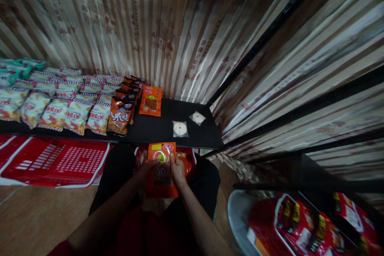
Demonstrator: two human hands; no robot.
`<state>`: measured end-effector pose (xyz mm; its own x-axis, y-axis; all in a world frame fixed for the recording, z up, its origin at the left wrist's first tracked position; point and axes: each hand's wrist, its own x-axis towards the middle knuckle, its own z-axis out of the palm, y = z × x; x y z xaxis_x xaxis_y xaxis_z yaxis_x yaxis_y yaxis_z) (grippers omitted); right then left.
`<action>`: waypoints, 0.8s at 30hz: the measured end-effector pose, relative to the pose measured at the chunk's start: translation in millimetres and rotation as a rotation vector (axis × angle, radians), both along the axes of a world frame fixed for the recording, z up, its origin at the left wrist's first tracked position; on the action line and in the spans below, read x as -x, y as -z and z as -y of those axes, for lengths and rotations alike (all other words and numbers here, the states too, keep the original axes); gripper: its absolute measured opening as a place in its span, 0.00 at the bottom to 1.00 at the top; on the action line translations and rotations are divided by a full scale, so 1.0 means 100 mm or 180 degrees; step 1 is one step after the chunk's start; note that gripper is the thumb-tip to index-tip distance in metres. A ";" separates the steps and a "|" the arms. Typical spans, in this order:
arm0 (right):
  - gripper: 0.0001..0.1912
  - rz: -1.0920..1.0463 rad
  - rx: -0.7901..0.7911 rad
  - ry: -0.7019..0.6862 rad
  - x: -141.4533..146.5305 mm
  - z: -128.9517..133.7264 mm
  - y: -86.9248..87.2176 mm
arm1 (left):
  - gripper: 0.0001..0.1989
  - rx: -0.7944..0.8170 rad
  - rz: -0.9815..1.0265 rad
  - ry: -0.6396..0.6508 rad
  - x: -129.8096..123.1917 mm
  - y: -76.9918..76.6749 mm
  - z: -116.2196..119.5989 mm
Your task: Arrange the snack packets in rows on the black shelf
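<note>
Between my knees, just in front of the shelf edge, I hold an orange snack packet (163,190) with a clear window showing brown strips. My left hand (146,171) grips its left side, and my right hand (178,169) grips its right side with the thumb on the front. Under it, a red basket (192,160) with more orange packets is partly hidden. A similar orange packet (151,101) lies on the black shelf (150,128), beside a row of brown-orange snack bags (119,117). Two small clear packets with round white contents (180,128) lie farther right.
Rows of white snack bags (76,114) fill the shelf's left part, with green bags (22,66) beyond. A red basket (78,160) stands below. Black metal bars (270,44) and a striped curtain (168,28) border the shelf. At lower right are red packets (303,224) and a grey tub (237,212).
</note>
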<state>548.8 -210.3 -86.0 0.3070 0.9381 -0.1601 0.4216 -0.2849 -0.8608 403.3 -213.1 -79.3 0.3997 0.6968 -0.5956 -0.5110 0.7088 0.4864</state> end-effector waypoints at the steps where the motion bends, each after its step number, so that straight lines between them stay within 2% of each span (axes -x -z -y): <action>1: 0.28 0.0005 -0.0031 -0.0022 0.00 -0.01 -0.02 | 0.25 0.0005 0.0068 0.0007 0.00 -0.01 0.00; 5: 0.27 -0.0062 -0.0116 -0.0050 0.01 -0.04 -0.08 | 0.27 -0.0039 0.0202 -0.0078 0.01 -0.06 0.02; 14: 0.26 -0.0522 -0.0265 -0.0075 0.07 -0.04 -0.16 | 0.30 -0.0416 -0.0041 -0.0528 -0.01 -0.06 0.00; 24: 0.22 -0.1008 -0.0370 -0.0392 0.06 0.01 -0.34 | 0.25 -0.0468 -0.0645 -0.0596 -0.05 -0.04 -0.08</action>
<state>542.6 -211.1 -52.4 0.1427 0.9826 -0.1192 0.1537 -0.1410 -0.9780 408.2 -205.4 -75.4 0.1395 0.8317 -0.5374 -0.5081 0.5259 0.6821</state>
